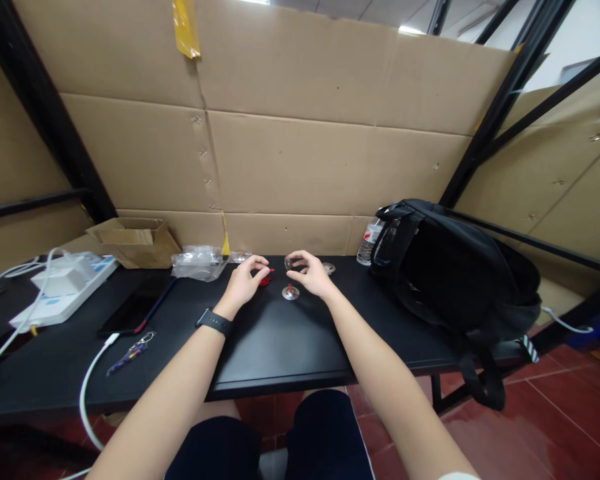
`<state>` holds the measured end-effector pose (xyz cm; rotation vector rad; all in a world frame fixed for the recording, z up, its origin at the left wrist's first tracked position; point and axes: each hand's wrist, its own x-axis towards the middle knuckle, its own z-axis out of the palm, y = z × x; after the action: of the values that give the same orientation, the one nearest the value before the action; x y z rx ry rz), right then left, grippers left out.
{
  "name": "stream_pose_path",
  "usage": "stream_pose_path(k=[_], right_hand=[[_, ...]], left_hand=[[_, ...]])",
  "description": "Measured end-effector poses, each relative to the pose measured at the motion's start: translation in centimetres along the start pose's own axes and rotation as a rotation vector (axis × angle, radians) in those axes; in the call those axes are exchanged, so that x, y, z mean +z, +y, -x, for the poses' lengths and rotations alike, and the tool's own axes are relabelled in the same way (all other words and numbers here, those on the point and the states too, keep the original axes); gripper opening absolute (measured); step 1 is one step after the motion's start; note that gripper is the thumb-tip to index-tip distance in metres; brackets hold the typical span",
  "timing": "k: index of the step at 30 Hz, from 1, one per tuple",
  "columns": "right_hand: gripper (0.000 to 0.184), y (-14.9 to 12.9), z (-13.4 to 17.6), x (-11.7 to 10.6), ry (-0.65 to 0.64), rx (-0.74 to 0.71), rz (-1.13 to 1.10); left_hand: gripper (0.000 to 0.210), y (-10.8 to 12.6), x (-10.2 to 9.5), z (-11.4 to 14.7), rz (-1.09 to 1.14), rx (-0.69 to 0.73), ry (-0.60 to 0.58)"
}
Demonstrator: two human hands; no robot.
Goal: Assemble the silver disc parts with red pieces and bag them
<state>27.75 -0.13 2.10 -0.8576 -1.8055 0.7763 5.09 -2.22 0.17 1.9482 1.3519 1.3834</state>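
Cardboard (pixel 300 170) backs the black table (pixel 285 350) where the right grip (pixel 310 272) pinches a clear disc (pixel 288 264), left grip (pixel 244 283) unclear.

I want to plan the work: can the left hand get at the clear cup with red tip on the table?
Probably yes: the clear cup rests close to the right of the left hand, and nothing tall stands between them.

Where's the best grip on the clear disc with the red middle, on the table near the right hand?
Probably the red piece at its centre, pinched from above: it seems to stand up from the clear disc, whose low rim lies flat against the black table.
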Motion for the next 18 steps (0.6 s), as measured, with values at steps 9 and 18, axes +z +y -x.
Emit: stream_pose_path(k=[9,18], right_hand=[[0.041,-0.8,0.7,3.2,-0.039,-0.005,-0.213],[0.041,-1.1,0.9,3.3,-0.045,0.006,-0.236]], left_hand=[[0.018,1.4,1.0,0.4,0.092,0.062,-0.008],[0.015,1.6,1.1,0.5,0.034,0.043,0.047]])
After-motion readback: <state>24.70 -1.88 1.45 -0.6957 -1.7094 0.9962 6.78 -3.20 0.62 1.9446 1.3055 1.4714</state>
